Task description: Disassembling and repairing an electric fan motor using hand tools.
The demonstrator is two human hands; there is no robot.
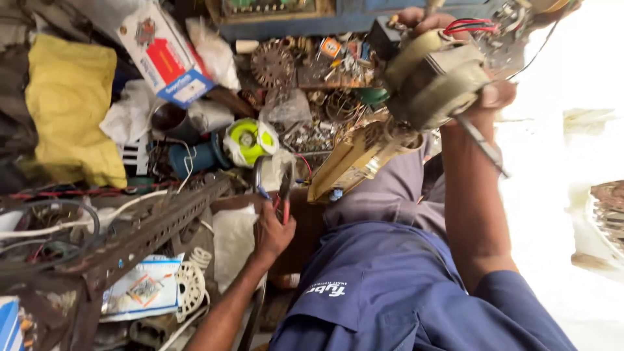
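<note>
daylight floods from the right, blowing that side out white; left clutter dimmer, edges stretched, slight motion blur.

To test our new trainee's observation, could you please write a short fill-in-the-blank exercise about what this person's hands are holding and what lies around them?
1. The left hand holds red-handled ___.
2. The right hand grips a beige motor, held up on the ___ side of the picture.
3. The wires at the top of the motor are black and ___.
4. The cloth at the far left is ___.

Missing words: pliers; right; red; yellow.
</note>
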